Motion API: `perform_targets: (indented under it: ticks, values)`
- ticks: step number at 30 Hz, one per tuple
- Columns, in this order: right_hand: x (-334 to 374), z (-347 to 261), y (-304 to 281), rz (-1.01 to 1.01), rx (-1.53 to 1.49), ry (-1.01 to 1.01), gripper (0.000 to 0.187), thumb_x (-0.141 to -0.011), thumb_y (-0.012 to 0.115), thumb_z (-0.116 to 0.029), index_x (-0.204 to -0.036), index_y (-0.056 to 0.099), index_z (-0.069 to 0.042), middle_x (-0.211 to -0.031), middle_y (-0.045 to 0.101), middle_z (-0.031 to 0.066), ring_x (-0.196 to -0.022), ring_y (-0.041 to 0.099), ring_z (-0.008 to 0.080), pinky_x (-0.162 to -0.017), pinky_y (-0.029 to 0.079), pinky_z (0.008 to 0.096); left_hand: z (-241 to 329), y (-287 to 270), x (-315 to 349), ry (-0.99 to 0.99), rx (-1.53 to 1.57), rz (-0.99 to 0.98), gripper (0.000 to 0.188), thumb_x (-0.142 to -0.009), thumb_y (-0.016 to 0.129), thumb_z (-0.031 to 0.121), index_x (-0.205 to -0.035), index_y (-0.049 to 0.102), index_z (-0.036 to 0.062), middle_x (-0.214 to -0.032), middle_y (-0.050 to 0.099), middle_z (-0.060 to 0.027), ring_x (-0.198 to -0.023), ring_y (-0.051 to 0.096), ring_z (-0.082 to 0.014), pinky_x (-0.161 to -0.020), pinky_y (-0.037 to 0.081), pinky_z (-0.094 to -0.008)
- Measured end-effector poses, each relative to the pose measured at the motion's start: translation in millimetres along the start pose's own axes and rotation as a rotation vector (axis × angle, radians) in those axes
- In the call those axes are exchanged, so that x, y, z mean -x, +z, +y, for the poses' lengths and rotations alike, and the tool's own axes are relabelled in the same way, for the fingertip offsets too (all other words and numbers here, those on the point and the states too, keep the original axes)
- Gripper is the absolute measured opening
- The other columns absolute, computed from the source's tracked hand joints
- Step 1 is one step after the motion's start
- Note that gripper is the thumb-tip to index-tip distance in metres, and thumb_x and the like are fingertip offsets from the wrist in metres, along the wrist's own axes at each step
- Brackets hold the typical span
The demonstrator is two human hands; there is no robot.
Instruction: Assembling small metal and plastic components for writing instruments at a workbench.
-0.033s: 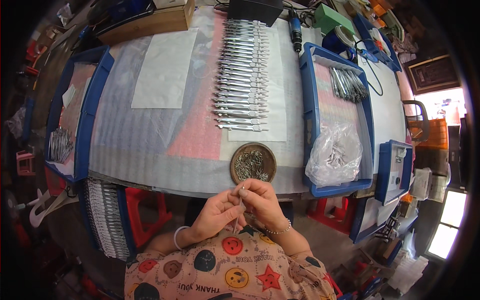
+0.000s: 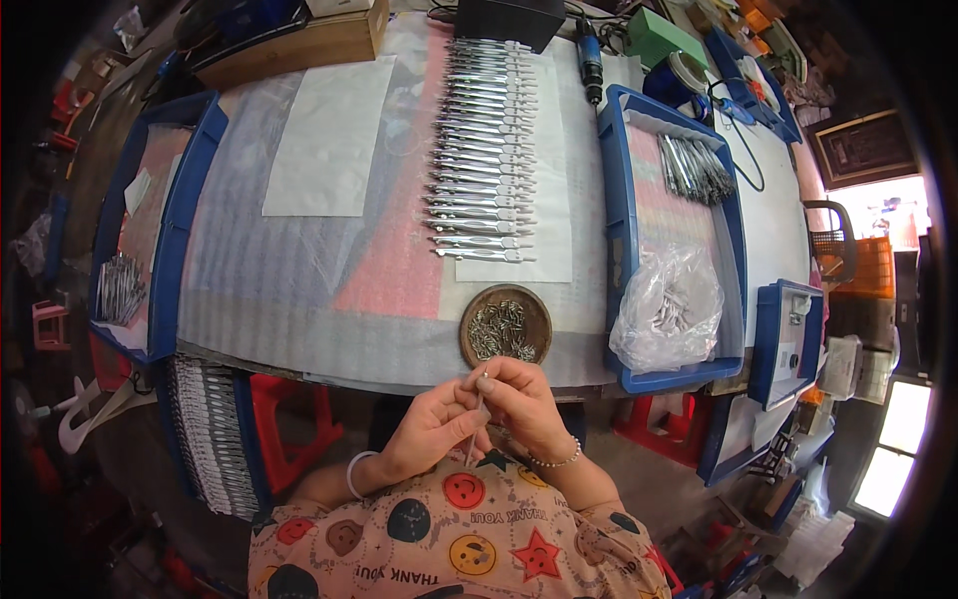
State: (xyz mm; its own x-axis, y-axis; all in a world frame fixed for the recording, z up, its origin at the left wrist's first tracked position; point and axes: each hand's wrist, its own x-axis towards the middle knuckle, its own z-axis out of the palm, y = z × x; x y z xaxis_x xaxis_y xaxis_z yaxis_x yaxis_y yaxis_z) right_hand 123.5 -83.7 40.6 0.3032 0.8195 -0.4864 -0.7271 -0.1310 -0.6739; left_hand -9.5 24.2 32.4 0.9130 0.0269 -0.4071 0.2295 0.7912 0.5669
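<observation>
Above my lap, close to the table's front edge, both hands are together with bent fingers. My left hand (image 2: pixel 431 429) is closed in a pinch round a slim pale piece (image 2: pixel 472 444), whose lower end points down toward my shirt. My right hand (image 2: pixel 527 407) pinches at the upper end of the same piece, where a tiny shiny tip shows. Fingers hide most of it, so its kind is unclear. Just beyond my fingertips stands a round brown bowl (image 2: pixel 544 324) of small metal parts (image 2: pixel 496 327). Farther off, slim silver pieces with white ends (image 2: pixel 484 170) lie in a long row.
Blue trays stand left (image 2: pixel 172 240) and right (image 2: pixel 619 240); the right one holds metal pieces (image 2: pixel 696 168) and a clear plastic bag (image 2: pixel 667 309). A white sheet (image 2: pixel 329 140) lies left of the row. A blue power screwdriver (image 2: pixel 590 65) lies at the back. Red stools (image 2: pixel 289 429) stand below.
</observation>
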Motion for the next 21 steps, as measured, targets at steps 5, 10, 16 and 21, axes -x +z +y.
perform_targets:
  ticks: [5,10,16,21]
  values:
    - [-0.8,-0.6,-1.5,0.01,0.029,0.035,0.011,-0.092,0.054,-0.01,-0.092,0.058,0.0,-0.085,0.06,0.0037,-0.069,0.055,0.0078,-0.058,0.044,0.0193,1.2,0.0,-1.4,0.02,0.015,-0.004,0.017,-0.095,0.051,0.01,-0.107,0.046,-0.001,-0.081,0.057,-0.0061,-0.071,0.062,-0.0122,-0.062,0.053,-0.023]
    - [1.1,-4.9,2.7,0.013,-0.004,0.017,0.011,-0.092,0.054,-0.01,-0.092,0.06,-0.001,-0.085,0.061,0.0023,-0.071,0.054,0.0067,-0.06,0.043,0.0186,1.4,0.0,-3.5,-0.01,0.039,0.004,0.016,-0.095,0.051,0.01,-0.106,0.046,-0.0004,-0.08,0.058,-0.0066,-0.07,0.061,-0.012,-0.06,0.052,-0.0223]
    - [11.9,-17.5,3.0,0.072,0.261,-0.152,0.012,-0.091,0.055,-0.007,-0.098,0.061,0.001,-0.088,0.062,0.0031,-0.075,0.055,0.0084,-0.066,0.046,0.0223,-1.3,-8.0,-7.2,-0.029,0.159,0.119,0.014,-0.094,0.051,0.01,-0.105,0.046,0.0029,-0.074,0.059,-0.0075,-0.064,0.059,-0.0125,-0.056,0.049,-0.0213]
    - [35.5,-73.1,-3.2,-0.367,0.997,-0.274,0.028,-0.083,0.062,-0.008,-0.11,0.058,-0.003,-0.092,0.061,0.0119,-0.079,0.061,0.0249,-0.071,0.048,0.0325,-9.1,-38.1,-7.4,0.032,0.552,0.009,0.015,-0.088,0.061,0.011,-0.095,0.052,0.0019,-0.077,0.059,-0.0094,-0.062,0.058,-0.0188,-0.057,0.048,-0.0294]
